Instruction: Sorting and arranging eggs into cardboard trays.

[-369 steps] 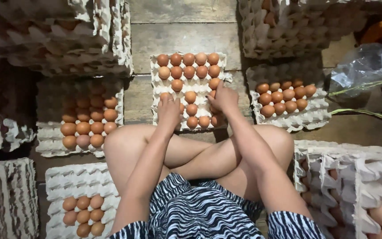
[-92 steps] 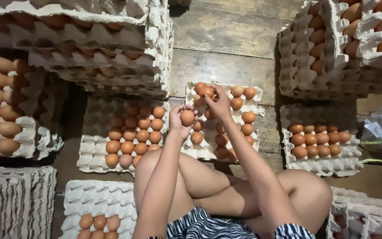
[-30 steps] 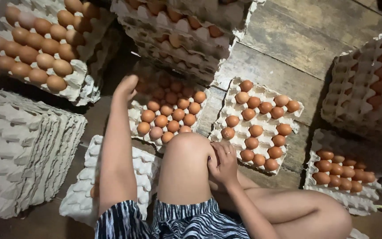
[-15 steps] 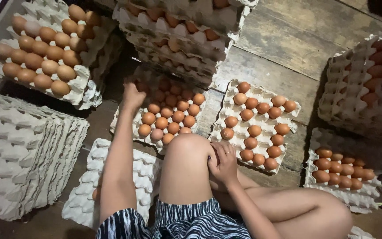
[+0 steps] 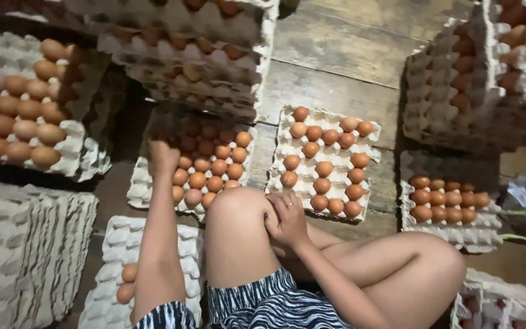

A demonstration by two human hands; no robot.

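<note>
Left hand (image 5: 164, 155): I reach it out to the near-left edge of the full tray (image 5: 205, 164); the fingers curl down over the eggs there, but I cannot tell whether they close on one or just touch.
Right hand (image 5: 286, 219): it rests loosely cupped on my raised knee (image 5: 238, 210), grasping nothing.
Full tray: it lies on the floor (image 5: 342, 73) straight ahead of my knee, brown eggs filling most cups; its far side is in shadow under the stack (image 5: 196, 55).
Middle tray (image 5: 327, 161): just to the right of the full tray, part filled, with bare cups between the eggs.
Right tray (image 5: 448, 204): beyond my other leg, two rows of eggs at its front.
Near tray (image 5: 117, 268): under my left forearm, mostly bare, a few eggs showing beside the arm.
Left stacks: a loaded tray pile (image 5: 25, 116) sits at upper left, a pile of empty trays (image 5: 25, 244) below it.
Risk, forearm: my arm passes right over the near tray; dropping the elbow could crush the eggs there.
Risk, grip: a curled, hurried grab at the tray's edge could crack a shell or roll an egg onto the boards.
Risk, stack: the stack overhangs the full tray closely; a knock from my hand could tip it.
Risk, knee: my knee touches the full tray's near edge, so shifting my leg could jolt it.
</note>
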